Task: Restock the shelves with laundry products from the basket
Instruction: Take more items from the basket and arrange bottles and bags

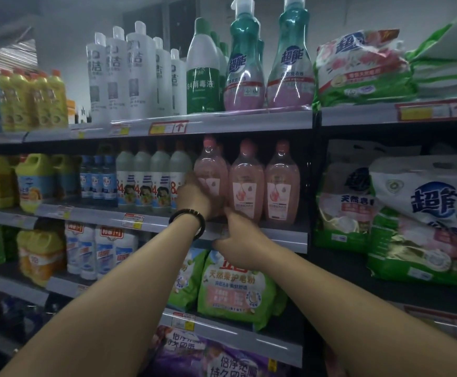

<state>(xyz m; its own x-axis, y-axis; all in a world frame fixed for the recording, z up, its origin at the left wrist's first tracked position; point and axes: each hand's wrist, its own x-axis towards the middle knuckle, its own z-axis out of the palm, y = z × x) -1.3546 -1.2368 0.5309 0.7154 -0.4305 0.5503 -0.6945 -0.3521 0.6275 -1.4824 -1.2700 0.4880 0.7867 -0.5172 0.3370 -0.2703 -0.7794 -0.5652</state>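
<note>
Straight ahead, at about chest height, a pink bottle [212,164] stands at the front of the middle shelf [281,238]. It is clear plastic, rounded at the shoulders and narrowing to a small pink cap, and it is filled with pale pink liquid. A white and pink label sits on its front, partly covered by fingers. The left hand [197,197] is wrapped around its lower left side, fingers curled against the plastic. A dark bracelet [186,221] circles that wrist.

The right hand [238,240] is lower, in front of the shelf's grey edge. One finger reaches up to the bottle's base. Whether this hand grips anything cannot be told.

Just right of the held bottle stand two twins [265,183], upright, side by side, almost touching. To its left is a row of white bottles [143,183] with dark orange caps. On the shelf below lie green bags [230,289]. On the top shelf stand two teal pump bottles [268,63].
</note>
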